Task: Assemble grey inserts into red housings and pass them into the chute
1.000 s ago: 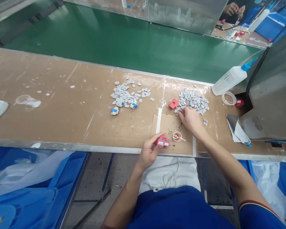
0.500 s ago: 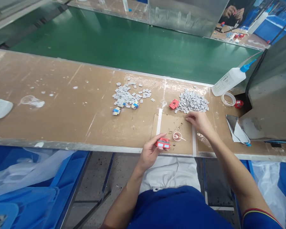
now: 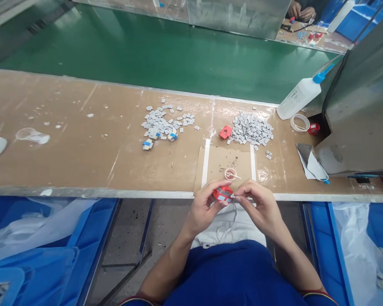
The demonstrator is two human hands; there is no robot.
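My left hand [image 3: 206, 208] grips a red block model [image 3: 222, 194] with a bluish-white panel on its side, just past the bench's front edge. My right hand [image 3: 258, 208] pinches a small pale tile [image 3: 233, 196] against the model's right side. Just beyond my hands, a small round cup [image 3: 230, 174] with a thin stick in it sits on a cardboard sheet [image 3: 223, 163]. A heap of grey tiles [image 3: 250, 128] lies beyond the cardboard, with a red part [image 3: 225, 132] at its left. A looser grey heap [image 3: 159, 124] lies further left.
A glue bottle [image 3: 299, 98], tape roll [image 3: 300, 123] and small red part [image 3: 313, 128] stand at the right, before a steel panel [image 3: 360, 106]. A green conveyor belt [image 3: 147, 51] runs behind the bench. Blue crates [image 3: 28, 263] sit below left.
My right hand has left the grey heap and come down to the red model, with a small tile now pinched in its fingers. The view has tilted slightly.
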